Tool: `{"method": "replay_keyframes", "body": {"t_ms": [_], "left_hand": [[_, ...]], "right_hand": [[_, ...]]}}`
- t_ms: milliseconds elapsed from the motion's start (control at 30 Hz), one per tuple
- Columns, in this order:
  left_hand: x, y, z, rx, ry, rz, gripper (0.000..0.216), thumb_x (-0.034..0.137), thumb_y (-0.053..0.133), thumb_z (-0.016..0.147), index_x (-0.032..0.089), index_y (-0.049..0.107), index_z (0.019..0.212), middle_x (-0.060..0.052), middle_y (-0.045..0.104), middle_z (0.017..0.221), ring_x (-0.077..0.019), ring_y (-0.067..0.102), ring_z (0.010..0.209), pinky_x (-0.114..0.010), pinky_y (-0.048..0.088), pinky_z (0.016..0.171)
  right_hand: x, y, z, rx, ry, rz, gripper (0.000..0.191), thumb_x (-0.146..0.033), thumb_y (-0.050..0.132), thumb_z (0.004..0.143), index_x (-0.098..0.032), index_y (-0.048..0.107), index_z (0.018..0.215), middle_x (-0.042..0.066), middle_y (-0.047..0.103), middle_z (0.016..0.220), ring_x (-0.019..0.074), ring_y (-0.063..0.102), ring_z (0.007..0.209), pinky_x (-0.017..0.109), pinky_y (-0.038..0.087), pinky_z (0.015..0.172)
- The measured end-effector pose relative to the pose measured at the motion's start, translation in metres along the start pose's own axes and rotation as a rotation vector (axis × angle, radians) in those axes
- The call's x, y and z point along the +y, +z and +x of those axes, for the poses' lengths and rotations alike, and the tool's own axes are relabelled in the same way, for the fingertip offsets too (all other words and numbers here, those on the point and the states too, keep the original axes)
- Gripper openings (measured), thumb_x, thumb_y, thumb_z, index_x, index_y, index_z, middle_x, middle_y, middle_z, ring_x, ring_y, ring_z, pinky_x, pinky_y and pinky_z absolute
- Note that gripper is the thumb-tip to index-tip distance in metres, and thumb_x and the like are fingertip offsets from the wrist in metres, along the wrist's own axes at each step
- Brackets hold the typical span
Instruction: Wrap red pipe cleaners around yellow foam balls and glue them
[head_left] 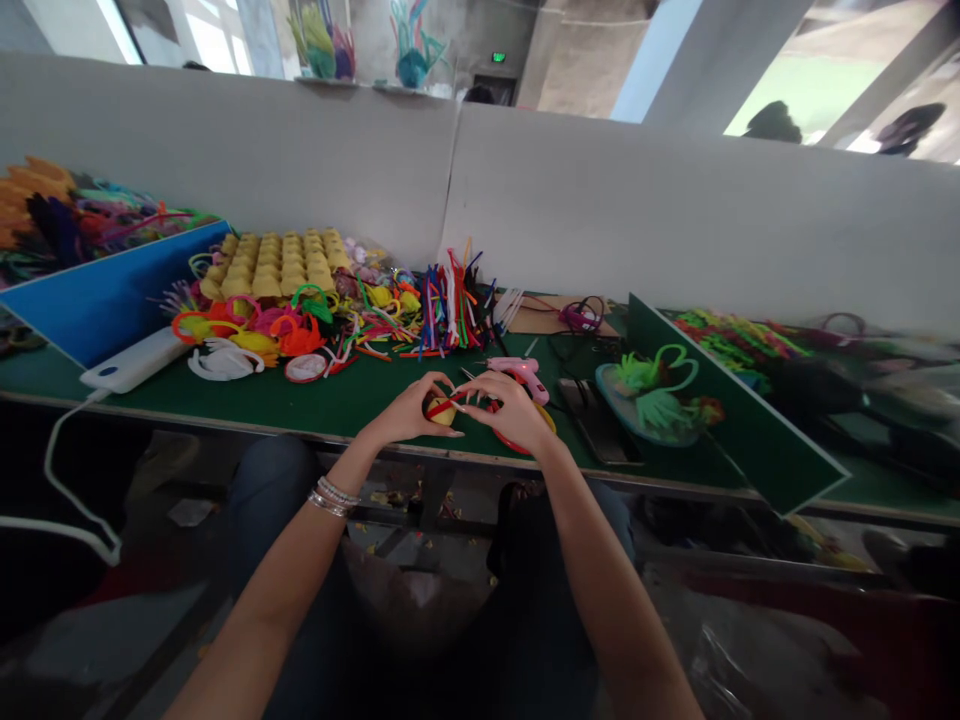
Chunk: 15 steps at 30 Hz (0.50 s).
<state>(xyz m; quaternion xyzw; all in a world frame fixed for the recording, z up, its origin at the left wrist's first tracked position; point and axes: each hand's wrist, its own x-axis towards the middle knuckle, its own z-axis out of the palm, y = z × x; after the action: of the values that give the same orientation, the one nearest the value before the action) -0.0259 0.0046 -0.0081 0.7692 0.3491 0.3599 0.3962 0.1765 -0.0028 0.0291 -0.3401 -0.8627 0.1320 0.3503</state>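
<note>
My left hand (pixel 412 410) is closed around a small yellow cup-shaped piece (pixel 445 414) at the table's front edge. A red strip, like a pipe cleaner (pixel 442 406), lies across this piece. The fingertips of my right hand (pixel 508 402) pinch the strip's right end, close to the left fingers. Just behind my right hand rests a pink glue gun (pixel 527 378), its nozzle pointing left. A round red and yellow item (pixel 517 443) is partly covered by my right hand and wrist.
Bundled pipe cleaners (pixel 454 305) stand behind my hands. Further left are a yellow egg tray (pixel 277 262), colourful fuzzy pieces (pixel 292 335) and a white power strip (pixel 139 360). To the right lie a dark phone (pixel 598 425) and a blue tray (pixel 615 405). Blue (pixel 112 290) and green (pixel 735 420) boards divide the table.
</note>
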Motion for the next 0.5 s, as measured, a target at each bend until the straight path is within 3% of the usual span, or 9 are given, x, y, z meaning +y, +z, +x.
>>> {"method": "replay_keyframes", "body": {"t_ms": [167, 300, 500], "left_hand": [[0.0038, 0.0000, 0.0010, 0.068, 0.003, -0.182, 0.070, 0.033, 0.081, 0.054, 0.023, 0.039, 0.109, 0.000, 0.053, 0.088, -0.0148, 0.056, 0.083, -0.032, 0.046, 0.078], [0.0061, -0.0029, 0.0011, 0.100, -0.006, -0.531, 0.071, 0.027, 0.082, 0.052, 0.025, 0.037, 0.106, 0.001, 0.055, 0.091, -0.0134, 0.059, 0.083, -0.032, 0.049, 0.078], [0.0058, -0.0084, -0.0013, 0.138, -0.033, -0.779, 0.074, 0.031, 0.082, 0.052, 0.027, 0.038, 0.111, 0.001, 0.061, 0.089, -0.0141, 0.062, 0.083, -0.030, 0.048, 0.081]], "right_hand": [[0.0013, -0.0041, 0.0007, 0.230, 0.067, 0.001, 0.022, -0.033, 0.058, 0.083, -0.023, 0.064, 0.102, 0.002, 0.065, 0.083, 0.0154, 0.058, 0.075, 0.032, 0.048, 0.075], [0.0003, -0.0063, 0.0011, 0.431, 0.132, 0.040, 0.023, -0.036, 0.052, 0.086, -0.024, 0.062, 0.103, 0.003, 0.065, 0.086, 0.0159, 0.060, 0.077, 0.032, 0.050, 0.073], [0.0010, -0.0079, -0.0006, 0.549, 0.158, 0.124, 0.024, -0.037, 0.048, 0.088, -0.024, 0.060, 0.105, 0.004, 0.064, 0.089, 0.0163, 0.062, 0.081, 0.032, 0.051, 0.075]]}}
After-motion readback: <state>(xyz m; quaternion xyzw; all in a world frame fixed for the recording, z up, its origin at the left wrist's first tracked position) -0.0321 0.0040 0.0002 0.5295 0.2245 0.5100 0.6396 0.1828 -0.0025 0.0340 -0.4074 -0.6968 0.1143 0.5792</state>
